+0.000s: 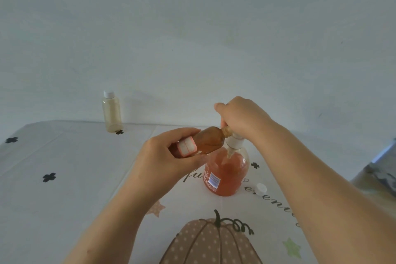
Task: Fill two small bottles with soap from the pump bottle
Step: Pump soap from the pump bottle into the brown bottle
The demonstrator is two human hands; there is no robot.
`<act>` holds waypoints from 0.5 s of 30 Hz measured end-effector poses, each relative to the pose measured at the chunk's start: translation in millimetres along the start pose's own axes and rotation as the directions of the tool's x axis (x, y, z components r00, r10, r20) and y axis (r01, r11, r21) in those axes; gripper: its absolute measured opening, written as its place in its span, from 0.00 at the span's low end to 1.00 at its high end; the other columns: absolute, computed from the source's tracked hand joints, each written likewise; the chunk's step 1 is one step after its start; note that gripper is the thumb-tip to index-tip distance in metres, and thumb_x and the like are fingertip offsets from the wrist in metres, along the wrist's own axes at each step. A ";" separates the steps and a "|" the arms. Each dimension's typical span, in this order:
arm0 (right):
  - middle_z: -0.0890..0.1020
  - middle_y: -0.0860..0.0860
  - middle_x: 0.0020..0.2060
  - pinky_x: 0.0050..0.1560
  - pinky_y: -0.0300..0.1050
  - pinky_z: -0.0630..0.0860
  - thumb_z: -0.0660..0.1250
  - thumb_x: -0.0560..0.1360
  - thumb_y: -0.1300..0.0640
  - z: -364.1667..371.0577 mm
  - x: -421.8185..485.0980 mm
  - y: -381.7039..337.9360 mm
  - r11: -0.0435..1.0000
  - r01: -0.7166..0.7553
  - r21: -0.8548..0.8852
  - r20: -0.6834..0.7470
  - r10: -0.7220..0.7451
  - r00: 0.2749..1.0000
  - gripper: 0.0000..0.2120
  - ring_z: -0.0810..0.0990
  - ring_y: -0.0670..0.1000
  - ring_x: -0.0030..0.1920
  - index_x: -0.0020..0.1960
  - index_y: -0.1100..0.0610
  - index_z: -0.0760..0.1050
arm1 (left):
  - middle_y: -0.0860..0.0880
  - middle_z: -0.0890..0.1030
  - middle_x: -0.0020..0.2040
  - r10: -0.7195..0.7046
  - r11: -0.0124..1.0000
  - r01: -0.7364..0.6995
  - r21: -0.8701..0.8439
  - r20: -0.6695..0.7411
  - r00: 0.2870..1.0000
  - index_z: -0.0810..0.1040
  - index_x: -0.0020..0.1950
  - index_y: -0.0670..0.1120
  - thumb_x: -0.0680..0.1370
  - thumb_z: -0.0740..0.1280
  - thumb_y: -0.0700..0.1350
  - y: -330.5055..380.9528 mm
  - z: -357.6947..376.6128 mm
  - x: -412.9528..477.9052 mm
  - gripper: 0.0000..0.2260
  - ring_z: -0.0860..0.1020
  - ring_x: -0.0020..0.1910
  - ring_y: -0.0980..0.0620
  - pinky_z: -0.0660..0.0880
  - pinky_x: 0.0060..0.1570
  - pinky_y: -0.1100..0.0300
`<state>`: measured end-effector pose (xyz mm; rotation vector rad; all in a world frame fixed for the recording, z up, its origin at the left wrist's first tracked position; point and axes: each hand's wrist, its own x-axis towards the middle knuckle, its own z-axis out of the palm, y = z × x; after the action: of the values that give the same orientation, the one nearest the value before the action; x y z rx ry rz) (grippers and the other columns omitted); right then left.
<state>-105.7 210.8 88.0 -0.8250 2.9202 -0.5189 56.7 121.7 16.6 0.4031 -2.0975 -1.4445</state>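
Small bottle (209,140) gripped by left hand (169,156), right hand (242,117) pressing pump (234,142)

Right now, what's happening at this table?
A person is filling a small bottle from the pump bottle. The left hand holds the small bottle tilted, its mouth at the pump's spout, while the right hand sits on the pump head. The bottle's white cap lies on the tablecloth beside the pump bottle. A second, capped small bottle stands at the table's far edge, untouched.
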 end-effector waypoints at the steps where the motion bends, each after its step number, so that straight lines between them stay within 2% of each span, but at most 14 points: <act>1: 0.84 0.56 0.41 0.48 0.49 0.77 0.55 0.81 0.50 -2.1 0.2 -1.4 0.999 -0.028 0.021 -0.020 0.029 0.999 0.20 0.83 0.58 0.44 0.49 0.61 0.81 | 0.58 0.85 0.43 0.003 1.000 -0.003 -0.013 0.004 1.000 0.84 0.53 0.58 0.64 0.78 0.50 0.5 0.0 -0.5 0.17 0.83 0.42 0.60 0.79 0.42 0.64; 3: 0.84 0.55 0.38 0.40 0.45 0.73 0.55 0.80 0.49 -6.7 -0.4 -4.4 1.000 -0.026 -0.006 -0.042 0.026 0.999 0.21 0.80 0.55 0.38 0.47 0.60 0.82 | 0.59 0.85 0.43 0.014 1.000 -0.013 -0.026 0.006 1.000 0.84 0.52 0.58 0.66 0.78 0.48 2.1 -0.3 -1.4 0.16 0.83 0.41 0.61 0.78 0.41 0.67; 7: 0.81 0.53 0.35 0.39 0.44 0.71 0.55 0.80 0.49 -8.7 -1.7 -4.9 0.999 -0.021 -0.042 -0.031 0.020 0.999 0.20 0.76 0.54 0.33 0.47 0.60 0.82 | 0.59 0.85 0.43 0.021 0.999 -0.021 -0.029 0.006 1.000 0.84 0.52 0.58 0.66 0.78 0.48 2.1 0.5 -1.7 0.16 0.83 0.42 0.60 0.79 0.41 0.66; 11: 0.82 0.54 0.37 0.45 0.47 0.76 0.55 0.80 0.49 -4.3 1.0 -4.8 0.998 -0.055 0.024 -0.011 0.055 0.998 0.20 0.78 0.55 0.35 0.48 0.60 0.82 | 0.57 0.86 0.43 0.019 0.999 -0.018 -0.050 0.012 1.000 0.84 0.53 0.58 0.65 0.78 0.50 2.7 0.5 -2.0 0.17 0.83 0.43 0.57 0.81 0.43 0.60; 15: 0.84 0.57 0.42 0.47 0.48 0.76 0.54 0.81 0.50 3.2 5.1 -1.0 0.996 -0.051 0.075 -0.021 0.053 0.998 0.21 0.81 0.57 0.41 0.48 0.61 0.81 | 0.58 0.85 0.41 0.020 0.998 -0.020 -0.056 0.005 1.000 0.84 0.51 0.57 0.65 0.78 0.48 2.1 0.8 0.0 0.15 0.82 0.39 0.61 0.78 0.38 0.68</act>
<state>-109.1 206.4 85.5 -0.7372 2.9138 -0.6325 56.4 123.2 18.3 0.3559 -2.0547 -1.4909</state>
